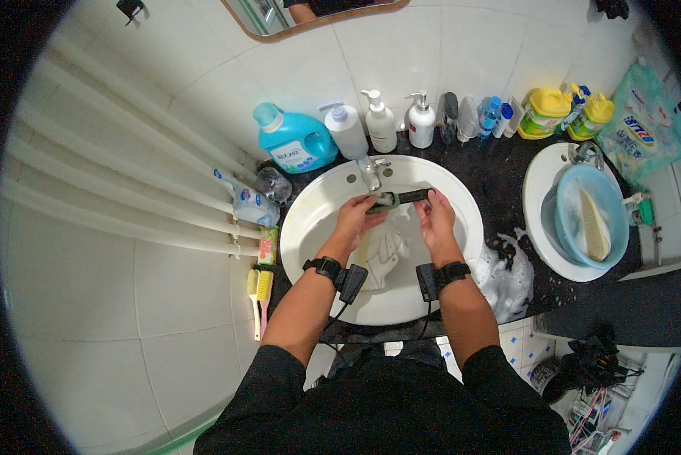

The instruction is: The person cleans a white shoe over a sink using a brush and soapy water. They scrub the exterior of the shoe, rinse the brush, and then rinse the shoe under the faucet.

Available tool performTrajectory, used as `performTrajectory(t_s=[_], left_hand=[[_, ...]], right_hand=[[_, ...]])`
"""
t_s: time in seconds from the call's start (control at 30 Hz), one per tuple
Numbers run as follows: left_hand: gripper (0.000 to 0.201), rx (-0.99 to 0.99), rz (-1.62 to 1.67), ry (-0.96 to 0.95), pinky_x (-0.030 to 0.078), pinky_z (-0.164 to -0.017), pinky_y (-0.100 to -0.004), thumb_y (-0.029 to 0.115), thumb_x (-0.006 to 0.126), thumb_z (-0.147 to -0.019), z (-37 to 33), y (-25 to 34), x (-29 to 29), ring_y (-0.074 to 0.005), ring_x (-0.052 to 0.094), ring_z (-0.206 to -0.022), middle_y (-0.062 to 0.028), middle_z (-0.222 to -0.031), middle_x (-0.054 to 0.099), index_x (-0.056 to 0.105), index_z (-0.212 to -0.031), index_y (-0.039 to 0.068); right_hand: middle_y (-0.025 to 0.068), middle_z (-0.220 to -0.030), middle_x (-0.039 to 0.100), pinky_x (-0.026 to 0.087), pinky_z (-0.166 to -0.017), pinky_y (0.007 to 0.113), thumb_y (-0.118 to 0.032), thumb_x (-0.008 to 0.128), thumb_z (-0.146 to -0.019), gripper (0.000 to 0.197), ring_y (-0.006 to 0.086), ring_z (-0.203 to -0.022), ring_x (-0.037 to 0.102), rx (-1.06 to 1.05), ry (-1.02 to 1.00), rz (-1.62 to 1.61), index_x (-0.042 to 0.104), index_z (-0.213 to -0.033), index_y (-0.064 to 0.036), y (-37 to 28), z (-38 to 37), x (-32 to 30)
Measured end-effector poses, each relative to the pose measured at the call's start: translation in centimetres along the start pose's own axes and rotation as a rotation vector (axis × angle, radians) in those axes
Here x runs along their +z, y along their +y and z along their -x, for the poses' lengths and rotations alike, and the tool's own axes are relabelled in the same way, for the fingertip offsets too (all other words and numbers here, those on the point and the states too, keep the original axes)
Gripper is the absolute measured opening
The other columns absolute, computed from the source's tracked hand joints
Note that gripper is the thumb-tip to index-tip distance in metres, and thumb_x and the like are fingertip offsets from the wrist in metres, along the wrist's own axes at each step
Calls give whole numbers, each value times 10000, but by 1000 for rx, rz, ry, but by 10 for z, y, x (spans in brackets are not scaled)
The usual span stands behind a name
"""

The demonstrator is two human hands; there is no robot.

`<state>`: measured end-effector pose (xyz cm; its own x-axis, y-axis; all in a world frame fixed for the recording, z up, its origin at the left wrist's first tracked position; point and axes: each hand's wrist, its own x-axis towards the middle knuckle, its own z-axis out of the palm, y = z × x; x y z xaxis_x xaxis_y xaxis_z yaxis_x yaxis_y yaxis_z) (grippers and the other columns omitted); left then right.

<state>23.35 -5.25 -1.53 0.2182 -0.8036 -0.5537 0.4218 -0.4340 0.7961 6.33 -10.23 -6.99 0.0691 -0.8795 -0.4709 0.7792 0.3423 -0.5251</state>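
Over the white washbasin [462,197], just below the tap [370,173], I hold a long dark strip-like thing [414,196] with a grey-green part at its left end. Its exact kind does not show. My left hand [356,221] is closed round the grey-green end, and part of that end is hidden by the fingers. The fingers of my right hand [436,218] pinch the black right end. Beneath my hands, a pale, crumpled-looking white thing [384,256] lies in the basin; I cannot make out its kind.
Soap foam [505,280] covers the dark counter right of the basin. A second sink [536,189] holds a light blue tub [621,216] with a pale shoe [595,227] in it. A blue detergent bottle [299,140] and pump bottles line the wall. Two brushes [264,292] stand at left.
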Motion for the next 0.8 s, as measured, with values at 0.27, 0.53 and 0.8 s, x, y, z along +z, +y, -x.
performTrajectory(t_s=[0.27,0.53,0.8], left_hand=[[295,-44,300,-181,527,-817,-375,148,427,-931,-12,-5,-7,-272,614,-913,-168,-1052,590,482,-1149,-42],[331,94,10,21,522,-832,-354,-66,455,-830,-10,-3,-18,-269,592,-936,-158,-1077,544,477,-1159,-40],[439,217,138,20,484,-872,-350,-103,478,-789,8,8,-28,-245,551,-1029,-114,-1169,520,467,-1210,20]], right_hand=[[103,-1016,595,521,-824,315,-62,527,-900,269,154,-850,583,-63,-199,48,515,-1163,-10,-22,1,6],[130,-1164,557,472,-888,371,-112,514,-917,274,232,-1020,556,95,-244,-39,453,-1181,-68,-9,1,18],[165,-1162,544,512,-834,350,-68,501,-912,350,262,-1030,571,191,-210,-25,372,-1237,-48,27,4,40]])
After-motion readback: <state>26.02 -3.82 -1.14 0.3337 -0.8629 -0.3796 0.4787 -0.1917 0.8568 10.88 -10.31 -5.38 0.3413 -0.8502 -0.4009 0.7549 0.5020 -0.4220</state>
